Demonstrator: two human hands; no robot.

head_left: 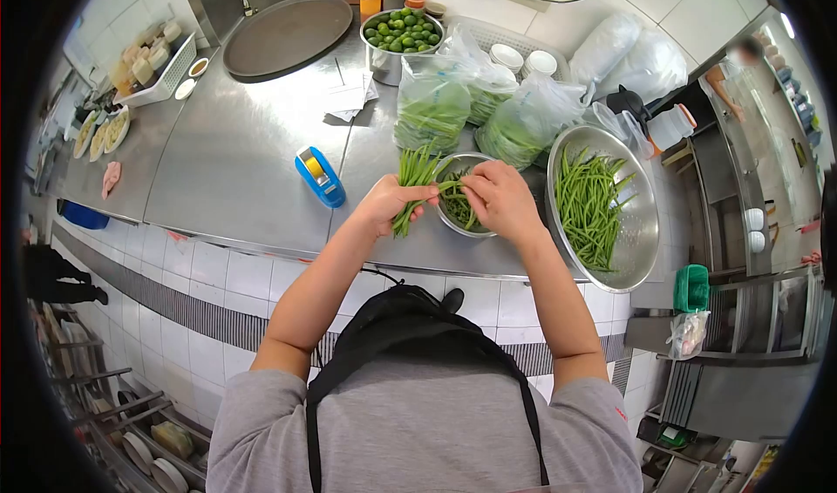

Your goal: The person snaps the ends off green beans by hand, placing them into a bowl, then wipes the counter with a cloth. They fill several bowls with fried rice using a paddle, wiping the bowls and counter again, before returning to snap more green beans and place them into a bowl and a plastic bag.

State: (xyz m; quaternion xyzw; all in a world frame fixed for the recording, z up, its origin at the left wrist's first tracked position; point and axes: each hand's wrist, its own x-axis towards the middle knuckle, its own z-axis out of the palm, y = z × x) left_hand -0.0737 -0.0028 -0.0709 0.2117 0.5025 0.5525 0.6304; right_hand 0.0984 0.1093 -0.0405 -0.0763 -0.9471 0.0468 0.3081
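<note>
A bunch of green beans (417,169) is held upright in my left hand (392,204), its fingers closed round the stems. My right hand (501,198) pinches the end of a bean that reaches across from my left hand. Both hands are over the near side of a small metal bowl (446,221) with bean pieces (460,207) in it. To the right, a large steel colander (643,231) holds many loose green beans (588,205). Behind the bowl stand plastic bags of green beans (433,109) (514,131).
A blue tape dispenser (321,177) lies left of my hands on the steel counter (235,170). Further back are papers (350,95), a round dark tray (288,35) and a bowl of limes (403,33). A person's arm (722,88) shows at the far right.
</note>
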